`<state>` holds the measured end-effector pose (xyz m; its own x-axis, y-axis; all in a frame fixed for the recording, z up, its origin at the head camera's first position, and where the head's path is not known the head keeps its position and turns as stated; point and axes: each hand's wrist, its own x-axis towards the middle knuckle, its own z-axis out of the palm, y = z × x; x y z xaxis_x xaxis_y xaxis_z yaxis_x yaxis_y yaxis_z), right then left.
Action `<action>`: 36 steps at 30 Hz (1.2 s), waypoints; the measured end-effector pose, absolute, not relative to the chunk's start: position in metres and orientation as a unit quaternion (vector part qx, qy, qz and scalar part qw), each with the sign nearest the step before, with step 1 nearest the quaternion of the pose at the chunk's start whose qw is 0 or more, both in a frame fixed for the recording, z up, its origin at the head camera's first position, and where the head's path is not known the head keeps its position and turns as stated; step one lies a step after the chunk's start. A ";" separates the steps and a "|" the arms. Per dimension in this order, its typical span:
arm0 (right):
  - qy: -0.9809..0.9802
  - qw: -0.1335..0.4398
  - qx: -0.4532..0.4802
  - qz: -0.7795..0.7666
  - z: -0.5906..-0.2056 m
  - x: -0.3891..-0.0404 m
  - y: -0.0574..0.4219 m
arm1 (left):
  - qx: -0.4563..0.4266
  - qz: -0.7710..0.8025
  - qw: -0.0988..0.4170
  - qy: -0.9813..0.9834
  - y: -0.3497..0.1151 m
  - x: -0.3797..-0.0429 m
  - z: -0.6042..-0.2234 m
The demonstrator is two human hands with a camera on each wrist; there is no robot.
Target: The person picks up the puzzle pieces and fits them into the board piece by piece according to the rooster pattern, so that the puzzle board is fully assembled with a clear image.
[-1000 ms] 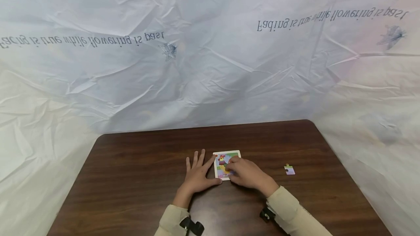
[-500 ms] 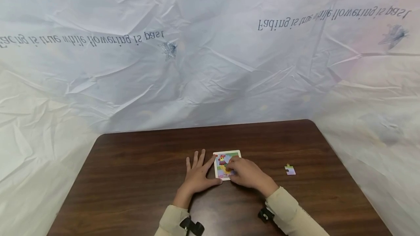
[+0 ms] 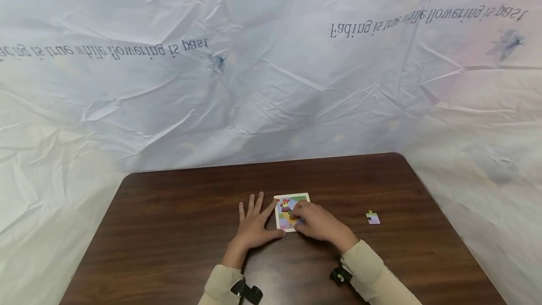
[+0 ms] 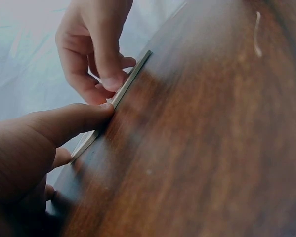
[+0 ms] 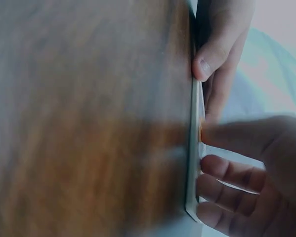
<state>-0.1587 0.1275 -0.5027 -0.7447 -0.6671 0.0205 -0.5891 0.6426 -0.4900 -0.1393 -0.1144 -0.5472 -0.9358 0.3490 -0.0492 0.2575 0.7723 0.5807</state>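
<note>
A small square jigsaw puzzle board with a white rim lies flat on the table, showing a colourful hen-like picture. My left hand spreads beside it, thumb and forefinger touching two corners along its left side. Over the board's right part, my right hand bends its thumb and fingers down onto a puzzle piece, which they mostly hide. In the right wrist view, the right fingertips meet the board's face. From the left wrist view, the left thumb presses the board's edge. A loose puzzle piece, lilac and green, lies farther right.
The dark brown wooden table has rounded far corners. White printed sheeting hangs behind and at both sides. Each wrist carries a black camera mount, such as the left wrist's mount.
The right wrist has shifted very slightly to the left, its fingers staying on the board. The left hand and the loose piece keep their places; the head view tilts a little.
</note>
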 end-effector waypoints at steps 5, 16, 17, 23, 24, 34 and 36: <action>0.910 0.054 -0.333 -0.240 -0.506 -0.158 0.124 | 0.163 0.294 0.081 0.938 -0.115 -0.140 -0.547; 0.903 0.024 -0.337 -0.265 -0.502 -0.157 0.144 | 0.162 0.301 0.072 0.937 -0.114 -0.139 -0.547; 0.906 0.017 -0.326 -0.269 -0.501 -0.156 0.151 | 0.162 0.302 0.072 0.937 -0.114 -0.138 -0.548; 0.927 0.004 -0.277 -0.254 -0.497 -0.152 0.183 | 0.158 0.301 0.064 0.938 -0.117 -0.138 -0.548; 0.927 0.005 -0.278 -0.252 -0.498 -0.152 0.187 | 0.157 0.300 0.064 0.939 -0.118 -0.138 -0.548; 0.949 -0.001 -0.216 -0.228 -0.488 -0.141 0.265 | 0.159 0.298 0.074 0.938 -0.115 -0.139 -0.549; 0.953 0.012 -0.203 -0.225 -0.488 -0.137 0.279 | 0.159 0.296 0.077 0.939 -0.115 -0.138 -0.550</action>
<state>-0.1371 0.2789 -0.4881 -0.9173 -0.3924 0.0676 -0.3812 0.8164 -0.4338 -0.1376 -0.1153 -0.5496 -0.9374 0.3446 -0.0500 0.2537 0.7742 0.5799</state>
